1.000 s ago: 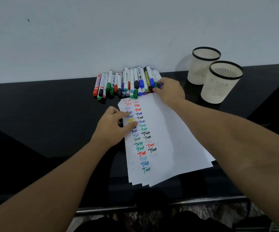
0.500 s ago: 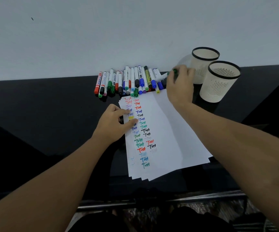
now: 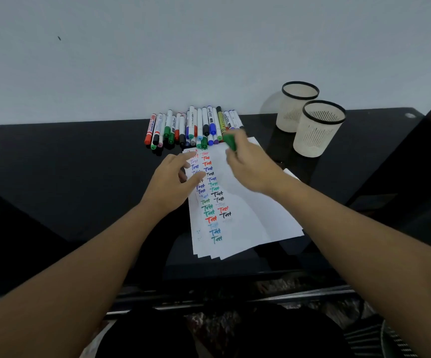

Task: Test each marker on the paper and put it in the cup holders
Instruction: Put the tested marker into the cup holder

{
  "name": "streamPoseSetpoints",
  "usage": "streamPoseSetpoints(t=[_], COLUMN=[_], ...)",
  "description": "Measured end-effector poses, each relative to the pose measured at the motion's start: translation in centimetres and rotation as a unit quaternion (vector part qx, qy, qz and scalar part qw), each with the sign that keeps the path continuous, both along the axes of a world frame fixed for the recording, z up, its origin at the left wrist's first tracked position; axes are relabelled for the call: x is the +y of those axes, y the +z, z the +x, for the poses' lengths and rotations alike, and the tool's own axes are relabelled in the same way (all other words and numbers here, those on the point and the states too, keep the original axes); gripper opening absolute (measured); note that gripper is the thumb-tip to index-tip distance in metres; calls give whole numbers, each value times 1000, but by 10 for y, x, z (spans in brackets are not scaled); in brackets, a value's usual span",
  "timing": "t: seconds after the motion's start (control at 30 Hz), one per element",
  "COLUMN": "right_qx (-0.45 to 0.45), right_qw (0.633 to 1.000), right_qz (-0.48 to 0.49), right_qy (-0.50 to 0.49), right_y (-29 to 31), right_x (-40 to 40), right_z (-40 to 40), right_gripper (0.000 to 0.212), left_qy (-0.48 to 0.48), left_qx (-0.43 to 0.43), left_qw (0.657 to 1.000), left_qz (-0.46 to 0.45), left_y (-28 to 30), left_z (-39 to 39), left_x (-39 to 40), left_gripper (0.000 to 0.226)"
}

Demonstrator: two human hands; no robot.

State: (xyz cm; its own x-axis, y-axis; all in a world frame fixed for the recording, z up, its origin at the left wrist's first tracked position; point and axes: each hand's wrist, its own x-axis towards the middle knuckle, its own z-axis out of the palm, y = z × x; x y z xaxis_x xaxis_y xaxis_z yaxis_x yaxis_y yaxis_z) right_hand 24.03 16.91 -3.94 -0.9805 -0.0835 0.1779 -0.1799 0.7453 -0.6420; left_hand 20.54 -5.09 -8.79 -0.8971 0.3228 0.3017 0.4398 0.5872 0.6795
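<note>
This looks like an office or study desk set against a plain, pale wall [image 3: 209, 47]. The black glossy desk [image 3: 67, 164] runs up to that wall, and its far edge carries stationery: a row of markers [image 3: 193, 127] with coloured caps lies there, and two cream mesh cup holders [image 3: 312, 122] with black rims stand near the far right corner. A fanned stack of white paper [image 3: 248, 215] covered in coloured test scribbles reaches the near edge. Nothing shown settles whether the room is in a home or a workplace
</note>
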Motion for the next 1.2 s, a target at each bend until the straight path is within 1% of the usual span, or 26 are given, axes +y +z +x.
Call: streamPoseSetpoints(t=[0.07, 0.2, 0.27, 0.33, 0.4, 0.43, 0.5, 0.57, 0.7, 0.83, 0.93, 1.0, 1.03, 1.1, 1.17, 1.2], right_qx=[-34, -75, -92, -105, -93, -79, -58, -41, -29, -39, -48, -59, -69, -82, -89, -98], right_qw=[995, 979, 974, 977, 974, 968, 954, 945, 938, 930, 936, 949, 961, 986, 996, 993], right_qz=[79, 167, 187, 175, 197, 225, 284, 317, 343, 359, 341, 304, 263, 142, 14, -59], right_qy=[48, 93, 88, 66, 65, 73, 81, 70, 47, 68, 71, 60, 48, 18, -12, -29], right_y=[-6, -7, -7, -8, -8, -8, -8, -9, -6, -3, -2, -4, -5, -8, -9, -10], right_x=[-3, -1, -2, -3, -5, -5, -6, -4, -3, -5, -3, 0, 2, 9, 15, 15], right_z=[5, 12, 18, 24, 31, 33, 39, 42, 46, 45, 45, 48, 49, 52, 57, 61], right_gripper=[24, 43, 44, 37, 26, 25, 29, 34, 42, 45, 43, 42, 39, 29, 28, 29], left_qy=[-10, -36, -43, -49, -57, -61, -64, -63, -69, -62, -76, -72, -61, -40, -40, -43], left_qx=[11, 12, 3, -11, -21, -23, -24, -30, -33, -32, -20, -31, -43, -55, -49, -44], left_qw=[1000, 999, 998, 998, 998, 997, 997, 997, 997, 998, 997, 997, 997, 997, 997, 996], left_qz=[18, 36, 34, 35, 34, 33, 35, 38, 24, 12, -20, -24, -23, -32, -54, -68], left_y=[7, 14, 14, 13, 12, 11, 11, 10, 12, 15, 18, 18, 16, 9, -2, -7], left_z=[9, 27, 33, 38, 42, 44, 46, 46, 47, 48, 48, 47, 46, 44, 42, 41], left_x=[0, -2, -3, -2, -1, 0, 1, 1, 3, 6, 9, 8, 6, -3, -11, -14], left_gripper=[51, 43, 37, 36, 38, 39, 39, 38, 36, 37, 23, 14, 12, 12, 20, 27])
